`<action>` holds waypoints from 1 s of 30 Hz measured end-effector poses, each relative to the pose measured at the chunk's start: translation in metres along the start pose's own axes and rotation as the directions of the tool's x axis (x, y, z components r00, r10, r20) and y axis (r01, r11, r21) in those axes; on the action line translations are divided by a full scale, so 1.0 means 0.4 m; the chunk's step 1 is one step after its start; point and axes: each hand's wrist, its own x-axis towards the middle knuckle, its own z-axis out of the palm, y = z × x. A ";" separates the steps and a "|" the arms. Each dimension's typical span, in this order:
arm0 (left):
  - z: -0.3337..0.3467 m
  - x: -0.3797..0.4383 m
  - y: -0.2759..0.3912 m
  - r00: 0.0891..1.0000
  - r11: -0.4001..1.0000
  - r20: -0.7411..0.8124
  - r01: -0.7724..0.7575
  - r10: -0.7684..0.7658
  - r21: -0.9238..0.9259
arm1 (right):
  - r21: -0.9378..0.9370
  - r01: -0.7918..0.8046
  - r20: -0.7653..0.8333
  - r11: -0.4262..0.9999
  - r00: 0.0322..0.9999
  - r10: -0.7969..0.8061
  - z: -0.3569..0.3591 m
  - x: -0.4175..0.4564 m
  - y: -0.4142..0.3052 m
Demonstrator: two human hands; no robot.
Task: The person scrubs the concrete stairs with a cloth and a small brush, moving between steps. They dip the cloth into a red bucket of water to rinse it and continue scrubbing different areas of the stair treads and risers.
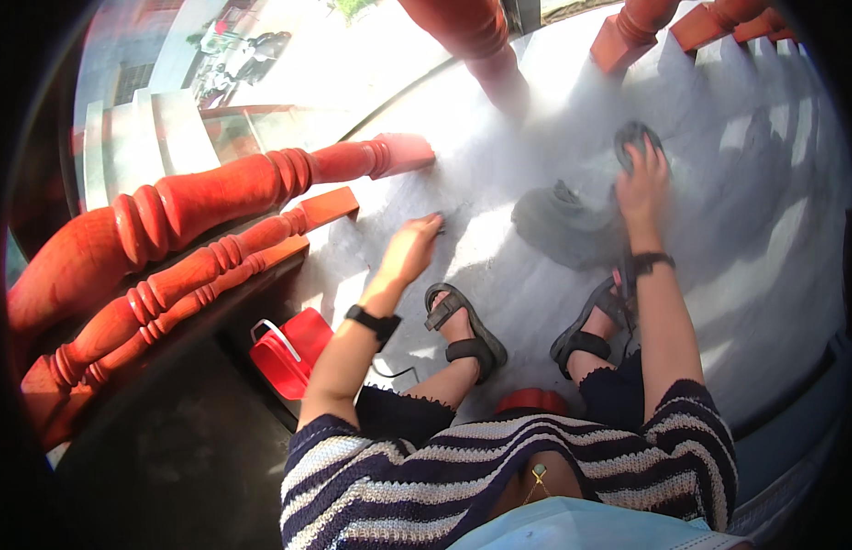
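My left hand (413, 242) is curled above the grey floor, with a small dark object (440, 224) at its fingertips, too small to identify. Further out on the right, my right hand (644, 180) grips a dark rounded object (629, 135); motion blur and my fingers hide what it is. Between the two hands, nearer the right one, a bunched grey-green cloth or bag (565, 223) lies on the floor. Black bands circle both wrists. A small dark item with a pinkish-red part (618, 278) shows below my right wrist, over the sandal.
Red-orange turned wooden balusters (226, 179) run along the left, with more posts (625, 34) at the top. A red plastic container with a white handle (301, 357) stands left of my sandalled feet (460, 320). Behind them is a red stool (532, 401). Sunlight patches the concrete floor (742, 227).
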 end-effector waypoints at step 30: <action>0.033 -0.751 -0.063 0.699 0.777 -0.367 0.451 -0.614 -0.440 | 0.053 0.302 0.604 0.952 0.749 -0.271 -0.081 -0.273 -0.381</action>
